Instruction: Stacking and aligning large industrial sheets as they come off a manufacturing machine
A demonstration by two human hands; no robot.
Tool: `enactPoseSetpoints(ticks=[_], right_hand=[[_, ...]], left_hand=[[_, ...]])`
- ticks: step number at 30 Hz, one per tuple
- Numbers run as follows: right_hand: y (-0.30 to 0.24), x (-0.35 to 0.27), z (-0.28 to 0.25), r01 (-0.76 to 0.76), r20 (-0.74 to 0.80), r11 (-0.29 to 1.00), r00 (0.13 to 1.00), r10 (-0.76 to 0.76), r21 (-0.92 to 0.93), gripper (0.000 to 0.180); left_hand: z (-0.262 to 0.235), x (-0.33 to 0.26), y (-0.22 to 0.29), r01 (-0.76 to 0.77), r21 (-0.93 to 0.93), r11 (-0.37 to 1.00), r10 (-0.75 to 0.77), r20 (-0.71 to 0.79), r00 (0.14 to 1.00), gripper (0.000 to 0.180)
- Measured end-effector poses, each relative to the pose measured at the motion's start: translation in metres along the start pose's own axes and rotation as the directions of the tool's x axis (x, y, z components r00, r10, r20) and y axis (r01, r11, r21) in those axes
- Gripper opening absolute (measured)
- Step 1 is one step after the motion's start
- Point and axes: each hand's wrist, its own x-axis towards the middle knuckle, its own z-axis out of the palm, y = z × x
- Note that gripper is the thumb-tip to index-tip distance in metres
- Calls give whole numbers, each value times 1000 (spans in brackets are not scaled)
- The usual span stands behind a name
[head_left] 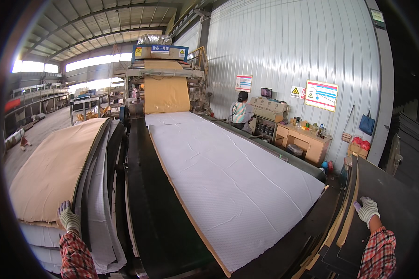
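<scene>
A tall stack of floppy tan-topped sheets (56,167) with pale grey layers stands at the left. My left hand (69,218), in a striped knit glove, rests on its near right edge with the fingers stretched out. At the right my right hand (367,209), gloved alike, lies on a pile of black sheets (395,190) near its brown-edged left side, thumb apart from the fingers. Between the hands a long white quilted sheet (237,176), creased and brown along its left edge, lies on a dark conveyor belt (158,218).
A tan web (167,93) hangs from a large machine (160,52) at the belt's far end. Beyond the belt's right side, a person (240,111) is by a control console (267,109). A wooden desk (295,136) holding small items stands along the metal wall (274,46).
</scene>
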Motion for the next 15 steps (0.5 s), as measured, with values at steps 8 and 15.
enactPoseSetpoints(ticks=[8, 15], right_hand=[[-4, -3, -5, -5, 19, 1000, 1000, 5, 5, 56], [-4, -3, -5, -14, 28, 1000, 1000, 14, 12, 56]], left_hand=[[-1, 0, 1, 2, -1, 1000, -2, 5, 1000, 49], [-3, 0, 3, 6, 1, 1000, -6, 6, 1000, 50]])
